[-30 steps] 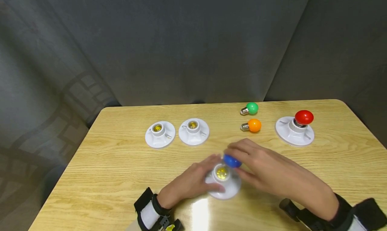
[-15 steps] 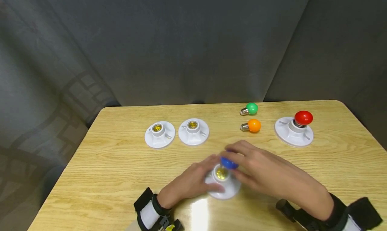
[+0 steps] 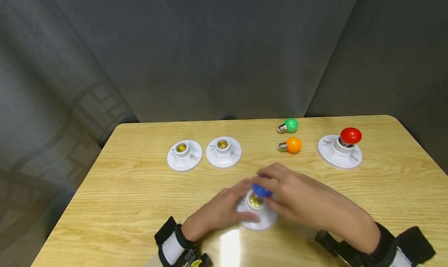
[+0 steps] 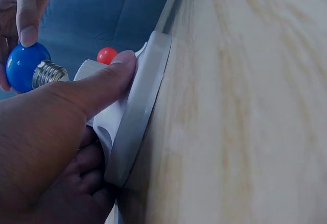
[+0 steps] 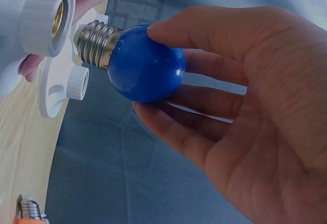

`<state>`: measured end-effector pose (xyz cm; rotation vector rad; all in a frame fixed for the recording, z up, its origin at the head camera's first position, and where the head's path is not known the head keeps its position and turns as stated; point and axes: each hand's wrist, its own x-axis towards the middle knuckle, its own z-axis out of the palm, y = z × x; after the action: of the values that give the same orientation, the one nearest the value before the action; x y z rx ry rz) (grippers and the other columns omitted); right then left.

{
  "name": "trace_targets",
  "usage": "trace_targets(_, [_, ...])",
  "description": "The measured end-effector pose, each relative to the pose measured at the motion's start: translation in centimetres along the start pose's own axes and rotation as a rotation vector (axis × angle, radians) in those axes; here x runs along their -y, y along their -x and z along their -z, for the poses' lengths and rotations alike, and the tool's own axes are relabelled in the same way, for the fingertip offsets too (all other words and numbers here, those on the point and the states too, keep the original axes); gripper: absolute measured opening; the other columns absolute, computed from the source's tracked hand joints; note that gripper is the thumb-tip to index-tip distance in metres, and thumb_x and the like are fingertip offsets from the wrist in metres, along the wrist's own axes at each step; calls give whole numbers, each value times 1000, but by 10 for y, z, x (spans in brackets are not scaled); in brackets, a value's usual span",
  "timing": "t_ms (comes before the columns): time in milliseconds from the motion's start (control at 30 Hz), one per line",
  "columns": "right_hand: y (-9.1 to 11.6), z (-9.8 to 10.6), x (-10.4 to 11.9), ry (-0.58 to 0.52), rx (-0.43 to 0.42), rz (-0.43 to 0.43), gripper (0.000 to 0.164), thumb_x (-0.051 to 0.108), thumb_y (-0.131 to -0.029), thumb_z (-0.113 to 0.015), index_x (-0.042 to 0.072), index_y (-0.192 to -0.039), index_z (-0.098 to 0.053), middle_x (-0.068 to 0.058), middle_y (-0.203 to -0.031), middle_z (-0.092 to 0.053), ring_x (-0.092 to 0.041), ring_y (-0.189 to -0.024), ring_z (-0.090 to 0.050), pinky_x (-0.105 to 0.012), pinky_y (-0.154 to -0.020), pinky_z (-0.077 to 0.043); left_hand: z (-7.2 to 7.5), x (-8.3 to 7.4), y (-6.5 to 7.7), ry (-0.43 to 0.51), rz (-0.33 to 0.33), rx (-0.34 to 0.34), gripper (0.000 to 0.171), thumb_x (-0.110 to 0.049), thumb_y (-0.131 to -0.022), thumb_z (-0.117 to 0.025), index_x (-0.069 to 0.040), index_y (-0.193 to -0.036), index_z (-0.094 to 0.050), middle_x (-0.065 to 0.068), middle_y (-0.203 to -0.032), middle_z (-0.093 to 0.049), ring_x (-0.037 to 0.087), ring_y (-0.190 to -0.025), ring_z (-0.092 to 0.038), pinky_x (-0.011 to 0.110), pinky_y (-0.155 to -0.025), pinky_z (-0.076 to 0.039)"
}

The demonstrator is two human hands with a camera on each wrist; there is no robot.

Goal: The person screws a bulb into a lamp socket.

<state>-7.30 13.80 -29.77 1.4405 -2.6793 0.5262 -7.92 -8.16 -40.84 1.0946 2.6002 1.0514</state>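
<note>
My left hand grips the rim of a white lamp holder at the front middle of the table, its thumb lying across the base in the left wrist view. The brass-lined socket opening faces up. In my right hand, thumb and fingertips pinch a blue light bulb by its glass. Its silver screw cap points at the mouth of the lamp holder, a small gap apart in the right wrist view. From the head, the bulb overlaps the holder's back edge.
Two more white lamp holders stand behind to the left with bare sockets. A green bulb and an orange bulb lie at the back. At right, a red bulb sits in another lamp holder.
My right hand has moved a little left and down, bringing the blue bulb closer over the socket. The left hand and its lamp holder have stayed nearly in place.
</note>
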Motion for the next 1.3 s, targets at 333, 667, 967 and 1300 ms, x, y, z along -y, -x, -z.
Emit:
trace_targets(333, [0,-3,0,1,22,-30,47,15,-80,-77,2,-123,-65,-16,-120,-65,-25,-108,-60,-37,-80,-62,0,0,0,-5,-7,-5,80,-46,-81,-73,-24,-149,-36,7,-152,-40,31,-137,-35,55,-109,-38])
trace_targets(667, [0,-6,0,6,26,-30,48,15,-79,-77,4,-125,-64,-14,-120,-65,-22,-107,-60,-35,-80,-62,-1,1,0,-13,-11,-3,76,-47,-81,-73,-22,-147,-41,7,-153,-40,29,-137,-35,53,-110,-38])
trace_targets(967, [-2,-11,0,6,3,18,47,13,-79,-77,3,-124,-64,-12,-117,-65,-22,-105,-60,-36,-79,-62,0,1,0,-18,-17,-3,73,-46,-81,-73,-21,-144,-45,9,-153,-39,30,-137,-35,52,-109,-39])
trace_targets(1300, [-2,-13,0,4,19,14,48,13,-79,-76,6,-125,-64,-10,-117,-65,-20,-105,-59,-36,-80,-62,0,0,0,-14,-16,-10,76,-45,-81,-74,-21,-146,-43,8,-153,-40,28,-137,-36,50,-108,-42])
